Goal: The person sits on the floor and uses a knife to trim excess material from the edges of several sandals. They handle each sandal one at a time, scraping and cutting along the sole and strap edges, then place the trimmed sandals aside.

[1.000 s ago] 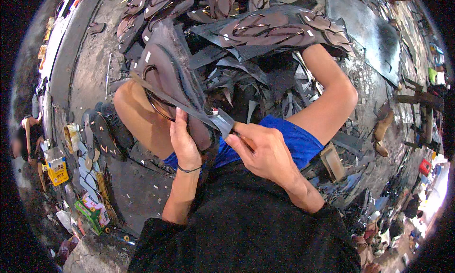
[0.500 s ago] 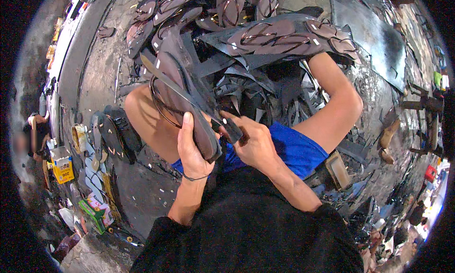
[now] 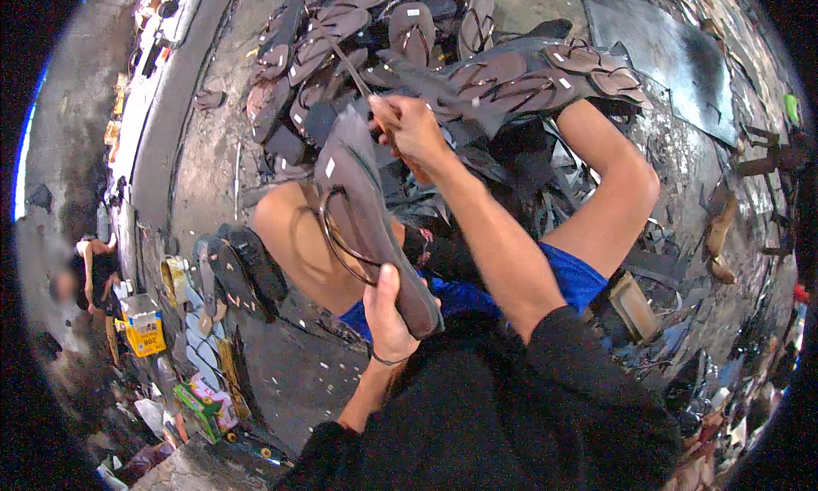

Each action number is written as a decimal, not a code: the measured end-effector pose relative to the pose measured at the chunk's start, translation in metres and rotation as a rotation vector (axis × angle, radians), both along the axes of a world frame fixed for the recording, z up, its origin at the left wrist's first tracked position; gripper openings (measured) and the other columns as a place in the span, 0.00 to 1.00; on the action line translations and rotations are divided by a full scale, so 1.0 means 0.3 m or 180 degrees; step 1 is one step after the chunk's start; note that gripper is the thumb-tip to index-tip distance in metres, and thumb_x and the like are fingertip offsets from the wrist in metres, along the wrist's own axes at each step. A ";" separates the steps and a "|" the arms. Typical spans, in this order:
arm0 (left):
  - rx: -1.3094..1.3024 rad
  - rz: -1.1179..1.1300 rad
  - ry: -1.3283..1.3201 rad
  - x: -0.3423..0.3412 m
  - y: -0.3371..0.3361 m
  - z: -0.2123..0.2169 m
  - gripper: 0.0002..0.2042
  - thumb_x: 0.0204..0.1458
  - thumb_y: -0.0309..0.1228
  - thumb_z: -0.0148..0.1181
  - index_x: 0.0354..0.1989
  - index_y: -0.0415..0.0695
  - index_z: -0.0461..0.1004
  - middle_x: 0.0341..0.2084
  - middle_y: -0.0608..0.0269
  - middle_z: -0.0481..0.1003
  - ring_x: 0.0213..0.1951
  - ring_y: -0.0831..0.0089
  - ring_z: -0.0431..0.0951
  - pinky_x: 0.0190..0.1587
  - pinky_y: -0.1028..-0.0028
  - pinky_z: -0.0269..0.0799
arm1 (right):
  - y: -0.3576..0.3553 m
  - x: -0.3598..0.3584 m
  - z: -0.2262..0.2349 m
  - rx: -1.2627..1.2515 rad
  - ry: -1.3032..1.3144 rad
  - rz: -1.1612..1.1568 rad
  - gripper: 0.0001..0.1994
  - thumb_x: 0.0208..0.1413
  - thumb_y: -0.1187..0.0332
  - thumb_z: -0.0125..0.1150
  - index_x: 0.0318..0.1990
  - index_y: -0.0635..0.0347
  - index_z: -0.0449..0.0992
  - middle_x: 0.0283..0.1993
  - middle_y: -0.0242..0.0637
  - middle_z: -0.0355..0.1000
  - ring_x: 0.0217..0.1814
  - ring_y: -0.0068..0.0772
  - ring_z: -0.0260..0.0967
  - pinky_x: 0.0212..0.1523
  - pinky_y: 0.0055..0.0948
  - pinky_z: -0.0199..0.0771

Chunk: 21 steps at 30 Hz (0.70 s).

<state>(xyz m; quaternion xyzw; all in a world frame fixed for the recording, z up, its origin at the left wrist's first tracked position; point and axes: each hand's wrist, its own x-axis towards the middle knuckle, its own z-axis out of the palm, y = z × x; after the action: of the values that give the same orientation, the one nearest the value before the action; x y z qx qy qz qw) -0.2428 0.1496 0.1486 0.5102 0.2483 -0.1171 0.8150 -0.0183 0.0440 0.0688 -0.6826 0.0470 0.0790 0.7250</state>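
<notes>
Thong sandal, brown, is just beside our L thigh, toe end away from us. Our L hand grasps its heel end, thumb on top. Our R hand is clenched round a knife, blade pointing fwd & L, apart from the sandal. Small white label nr. the toe; any print's too tiny for us to read. Similar tags dot the sandal pile ahead. To our L, yellow box w/ dark print; green-&-white box w/ lettering.
</notes>
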 end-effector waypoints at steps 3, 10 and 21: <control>0.1481 -0.0031 -0.0385 -0.027 0.036 -0.058 0.21 0.59 0.35 0.62 0.55 0.38 0.66 0.42 0.62 0.75 0.40 0.74 0.76 0.49 0.71 0.73 | -0.113 -0.190 0.187 0.0248 0.1145 0.0757 0.23 0.59 0.48 0.63 0.33 0.64 0.75 0.23 0.30 0.70 0.23 0.18 0.65 0.21 0.25 0.67; 0.0046 -0.0222 -0.0770 0.257 0.159 0.043 0.22 0.57 0.32 0.63 0.58 0.38 0.68 0.51 0.55 0.75 0.51 0.62 0.77 0.55 0.64 0.75 | -0.151 -0.448 0.282 -0.0239 -0.0472 0.0251 0.24 0.55 0.59 0.71 0.51 0.69 0.72 0.36 0.36 0.75 0.35 0.20 0.71 0.36 0.26 0.73; -0.1042 0.0418 -0.0452 0.283 0.207 0.146 0.22 0.67 0.42 0.47 0.63 0.42 0.66 0.55 0.53 0.74 0.53 0.60 0.77 0.55 0.58 0.76 | -0.297 -0.846 0.267 -0.0938 -0.0399 0.0564 0.16 0.54 0.70 0.68 0.50 0.61 0.79 0.41 0.43 0.79 0.32 0.37 0.74 0.35 0.32 0.76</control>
<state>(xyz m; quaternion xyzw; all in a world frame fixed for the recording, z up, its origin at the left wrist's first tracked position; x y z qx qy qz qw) -0.1578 0.2117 0.1924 0.3605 0.2006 -0.0661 0.9085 -0.2722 -0.0452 0.1488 -0.7865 -0.0474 0.0922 0.6088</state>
